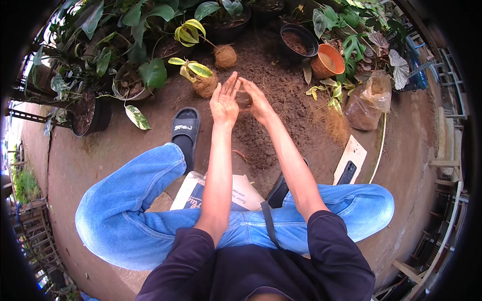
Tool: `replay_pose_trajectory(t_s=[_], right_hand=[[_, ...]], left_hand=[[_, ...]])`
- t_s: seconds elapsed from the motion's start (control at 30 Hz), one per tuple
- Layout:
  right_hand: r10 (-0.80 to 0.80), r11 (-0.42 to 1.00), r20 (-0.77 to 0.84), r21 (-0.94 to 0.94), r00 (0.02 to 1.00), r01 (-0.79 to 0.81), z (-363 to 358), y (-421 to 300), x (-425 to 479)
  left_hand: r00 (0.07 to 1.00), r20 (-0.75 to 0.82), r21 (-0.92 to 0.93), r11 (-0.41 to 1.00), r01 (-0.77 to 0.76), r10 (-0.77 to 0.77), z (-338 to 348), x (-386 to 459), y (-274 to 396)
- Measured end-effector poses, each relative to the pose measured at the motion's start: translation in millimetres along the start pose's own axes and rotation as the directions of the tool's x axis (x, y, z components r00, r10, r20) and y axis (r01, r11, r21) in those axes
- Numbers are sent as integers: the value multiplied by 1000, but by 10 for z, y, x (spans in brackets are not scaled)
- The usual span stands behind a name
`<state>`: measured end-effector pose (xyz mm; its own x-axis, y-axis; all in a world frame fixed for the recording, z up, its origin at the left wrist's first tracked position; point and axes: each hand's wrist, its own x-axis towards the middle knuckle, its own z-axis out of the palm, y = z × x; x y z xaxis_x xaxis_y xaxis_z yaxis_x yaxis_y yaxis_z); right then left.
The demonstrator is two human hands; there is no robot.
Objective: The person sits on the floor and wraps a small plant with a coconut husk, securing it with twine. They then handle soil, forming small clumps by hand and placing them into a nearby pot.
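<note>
My left hand [224,105] has its palm turned up and its fingers stretched out, with soil smudges on the skin. Beside it, my right hand [259,101] curves around a dark brown clump of soil [243,99], its thumb and fingers on either side. The clump sits between the two hands; whether the left hand touches it is hard to tell. Loose dark soil [280,113] is spread over the ground below and to the right. Just past my left hand stands a fibre-wrapped plant ball [205,85] with yellow-green leaves, and a second fibre ball [225,56] lies farther back.
A black pot [299,40] and an orange pot [328,61] stand at the back right. Nearby are loose brown fibre [333,126], a plastic bag [367,103] and a phone [347,173] on a board [356,150]. Potted plants [131,64] crowd the back left.
</note>
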<state>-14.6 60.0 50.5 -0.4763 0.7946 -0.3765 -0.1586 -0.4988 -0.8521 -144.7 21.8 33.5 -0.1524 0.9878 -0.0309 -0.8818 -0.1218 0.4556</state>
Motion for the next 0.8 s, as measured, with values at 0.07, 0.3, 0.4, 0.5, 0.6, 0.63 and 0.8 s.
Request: replay_pose_trajectory(t_s=[0.07, 0.3, 0.4, 0.5, 0.6, 0.63, 0.8], right_hand=[[-66, 975, -71, 209, 995, 80, -29, 87, -41], [52, 839, -207, 539, 977, 70, -345, -21, -139], [56, 856, -170, 515, 984, 40, -465, -84, -104], [2, 966, -215, 254, 977, 55, -486, -96, -87], [-100, 951, -202, -306, 974, 35, -351, -214, -66], [-175, 874, -180, -482, 968, 69, -210, -281, -95], [-308, 443, 130, -857, 943, 263, 296, -470, -207]], left_hand=[[999, -27, -30, 999, 20, -20, 240, -31, 64], [993, -102, 37, 997, 60, -56, 233, -26, 258], [975, -205, 58, 993, 99, -85, 128, -36, 214], [949, -291, 100, 982, 160, -125, -1, -33, 142], [910, -370, 152, 954, 258, -187, -217, -61, 24], [889, -398, 124, 946, 298, -228, -226, -92, 17], [843, -399, -86, 930, 356, -360, -110, -230, -59]])
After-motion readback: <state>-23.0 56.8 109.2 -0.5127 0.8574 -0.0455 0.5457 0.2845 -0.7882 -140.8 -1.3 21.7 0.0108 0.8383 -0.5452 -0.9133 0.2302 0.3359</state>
